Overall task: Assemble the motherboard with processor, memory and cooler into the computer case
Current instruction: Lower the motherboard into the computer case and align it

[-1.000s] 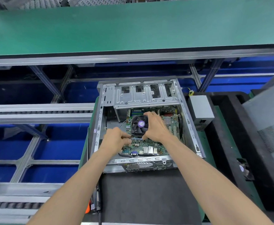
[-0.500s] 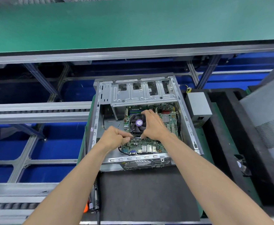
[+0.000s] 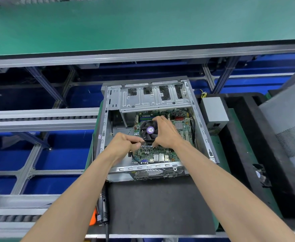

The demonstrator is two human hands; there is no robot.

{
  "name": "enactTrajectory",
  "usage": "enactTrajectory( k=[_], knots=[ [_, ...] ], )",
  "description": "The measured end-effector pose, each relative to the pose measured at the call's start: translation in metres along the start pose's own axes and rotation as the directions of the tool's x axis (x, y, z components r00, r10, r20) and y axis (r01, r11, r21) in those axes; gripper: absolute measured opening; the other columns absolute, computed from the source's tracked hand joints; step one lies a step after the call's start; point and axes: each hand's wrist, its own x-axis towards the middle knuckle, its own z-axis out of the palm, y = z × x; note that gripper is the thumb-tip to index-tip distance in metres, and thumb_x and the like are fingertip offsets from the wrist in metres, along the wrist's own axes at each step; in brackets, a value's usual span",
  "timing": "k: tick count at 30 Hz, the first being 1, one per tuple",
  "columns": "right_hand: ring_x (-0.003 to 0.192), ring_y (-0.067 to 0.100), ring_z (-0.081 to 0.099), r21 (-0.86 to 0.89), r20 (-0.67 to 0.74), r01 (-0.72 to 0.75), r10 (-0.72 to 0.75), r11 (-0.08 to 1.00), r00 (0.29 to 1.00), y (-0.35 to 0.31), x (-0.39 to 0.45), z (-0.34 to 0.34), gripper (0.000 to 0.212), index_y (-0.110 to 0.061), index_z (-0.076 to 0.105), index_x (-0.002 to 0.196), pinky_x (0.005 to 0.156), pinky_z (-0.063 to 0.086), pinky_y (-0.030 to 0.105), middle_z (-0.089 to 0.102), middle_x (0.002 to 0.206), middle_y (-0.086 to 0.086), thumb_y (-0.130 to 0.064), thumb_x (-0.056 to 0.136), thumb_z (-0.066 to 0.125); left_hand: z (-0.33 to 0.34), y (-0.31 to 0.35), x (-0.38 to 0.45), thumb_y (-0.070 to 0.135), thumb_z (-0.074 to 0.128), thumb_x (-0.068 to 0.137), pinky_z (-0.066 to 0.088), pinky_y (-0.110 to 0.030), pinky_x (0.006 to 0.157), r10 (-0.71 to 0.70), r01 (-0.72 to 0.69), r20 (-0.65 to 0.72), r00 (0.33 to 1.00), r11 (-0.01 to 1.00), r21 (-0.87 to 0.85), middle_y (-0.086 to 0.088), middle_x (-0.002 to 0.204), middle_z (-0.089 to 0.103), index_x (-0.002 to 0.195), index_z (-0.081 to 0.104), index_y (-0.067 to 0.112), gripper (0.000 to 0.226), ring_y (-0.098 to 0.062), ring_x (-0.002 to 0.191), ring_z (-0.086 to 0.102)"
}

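Head cam, looking down: the computer case (image 3: 202,130) is lying open on a dark mat (image 3: 160,206) on the counter (image 3: 225,165), open side up, rear panel with the vent grille facing the person. The motherboard (image 3: 160,154) is already down inside it, green board with the rear ports lined up along the near edge. The cooler (image 3: 147,130) sits on the board, black fan with a purple sticker in the middle.

Both hands are in the case. The left hand (image 3: 124,145) has its fingers curled in tight, pinching something small and dark right at the near-left corner of the cooler; can't really tell what it is. A black cable (image 3: 134,158) loops just below that hand over the board. The right hand (image 3: 166,132) is draped over the right side of the cooler, fingers curled around the far edge and thumb down at the near edge, so it's gripping the cooler.

Off to the right of the case there's a grey power supply (image 3: 213,112) lying next to it with yellow wires poking out the back. An electric screwdriver (image 3: 103,212) with orange on it lies at the left edge of the mat.
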Motion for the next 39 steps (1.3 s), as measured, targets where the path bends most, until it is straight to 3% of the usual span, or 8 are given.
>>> enactTrajectory(
  k=[6, 17, 20, 23, 26, 29, 33, 39],
  knots=[
    [0.124, 0.029, 0.050, -0.010, 0.003, 0.007, -0.006, 1.000, 1.000, -0.001, 0.000, -0.001, 0.107, -0.008, 0.040, 0.144, 0.098, 0.046, 0.039, 0.048, 0.137, 0.008, -0.022, 0.056, 0.100, 0.002, -0.001, 0.000, -0.018, 0.059, 0.087, 0.048, -0.039, 0.105, 0.014, -0.005, 0.051, 0.999, 0.986, -0.164, -0.011, 0.089, 0.077, 0.074, 0.082, 0.015, 0.042, -0.023, 0.099, 0.066],
    [0.123, 0.029, 0.050, -0.011, 0.004, 0.005, -0.005, 1.000, 1.000, -0.001, -0.001, -0.002, 0.107, -0.007, 0.041, 0.144, 0.100, 0.047, 0.039, 0.048, 0.135, 0.008, -0.021, 0.056, 0.100, 0.003, -0.001, 0.002, -0.015, 0.065, 0.084, 0.044, -0.048, 0.110, 0.021, -0.018, 0.025, 0.999, 0.994, -0.106, -0.019, 0.095, 0.075, 0.076, 0.083, 0.017, 0.038, -0.027, 0.099, 0.062],
    [0.123, 0.029, 0.050, -0.012, 0.004, 0.004, -0.004, 1.000, 1.000, 0.000, -0.001, -0.002, 0.106, -0.007, 0.041, 0.144, 0.099, 0.046, 0.038, 0.048, 0.136, 0.008, -0.020, 0.057, 0.100, 0.003, -0.001, 0.003, -0.001, 0.072, 0.085, 0.050, -0.040, 0.102, 0.043, -0.043, 0.014, 0.999, 0.999, 0.019, -0.006, 0.090, 0.078, 0.079, 0.083, 0.024, 0.029, -0.018, 0.094, 0.064],
    [0.121, 0.028, 0.051, -0.018, 0.002, 0.002, -0.002, 1.000, 1.000, 0.000, -0.001, -0.002, 0.106, -0.008, 0.041, 0.143, 0.095, 0.045, 0.036, 0.049, 0.134, 0.007, -0.021, 0.056, 0.100, 0.003, -0.004, 0.007, 0.020, 0.078, 0.086, 0.049, -0.022, 0.078, 0.102, -0.097, -0.006, 0.995, 0.965, 0.243, 0.010, 0.077, 0.076, 0.077, 0.081, 0.032, 0.016, 0.000, 0.077, 0.065],
    [0.120, 0.028, 0.051, -0.019, 0.002, 0.002, -0.002, 1.000, 1.000, 0.001, 0.000, -0.001, 0.106, -0.009, 0.041, 0.144, 0.095, 0.046, 0.036, 0.049, 0.134, 0.007, -0.021, 0.057, 0.100, 0.003, -0.005, 0.014, 0.024, 0.077, 0.087, 0.044, -0.016, 0.063, 0.227, -0.196, 0.021, 0.974, 0.786, 0.586, 0.013, 0.066, 0.071, 0.072, 0.076, 0.030, 0.016, 0.003, 0.063, 0.061],
    [0.121, 0.027, 0.051, -0.013, 0.001, 0.002, -0.002, 1.000, 1.000, 0.002, 0.000, 0.000, 0.106, -0.008, 0.041, 0.144, 0.095, 0.045, 0.035, 0.049, 0.134, 0.007, -0.021, 0.057, 0.100, 0.005, -0.002, 0.020, 0.023, 0.073, 0.090, 0.050, -0.028, 0.070, 0.237, -0.240, 0.125, 0.964, 0.562, 0.791, 0.007, 0.076, 0.070, 0.084, 0.077, 0.023, 0.007, -0.012, 0.074, 0.063],
    [0.123, 0.027, 0.050, -0.008, 0.001, 0.003, -0.003, 1.000, 1.000, 0.003, 0.001, 0.001, 0.106, -0.008, 0.040, 0.144, 0.096, 0.044, 0.035, 0.048, 0.135, 0.007, -0.021, 0.058, 0.100, 0.006, 0.002, 0.025, 0.023, 0.071, 0.092, 0.055, -0.037, 0.087, 0.174, -0.284, 0.233, 0.957, 0.397, 0.873, 0.001, 0.099, 0.076, 0.100, 0.079, 0.019, 0.012, -0.020, 0.094, 0.067],
    [0.123, 0.028, 0.050, -0.007, 0.001, 0.006, -0.006, 1.000, 1.000, 0.004, 0.002, 0.001, 0.105, -0.007, 0.040, 0.145, 0.095, 0.044, 0.036, 0.049, 0.135, 0.007, -0.020, 0.059, 0.099, 0.004, 0.000, 0.026, 0.024, 0.064, 0.085, 0.056, -0.037, 0.068, 0.177, -0.320, 0.285, 0.942, 0.219, 0.922, 0.005, 0.084, 0.070, 0.090, 0.078, 0.024, 0.014, -0.023, 0.079, 0.064]
  ],
)
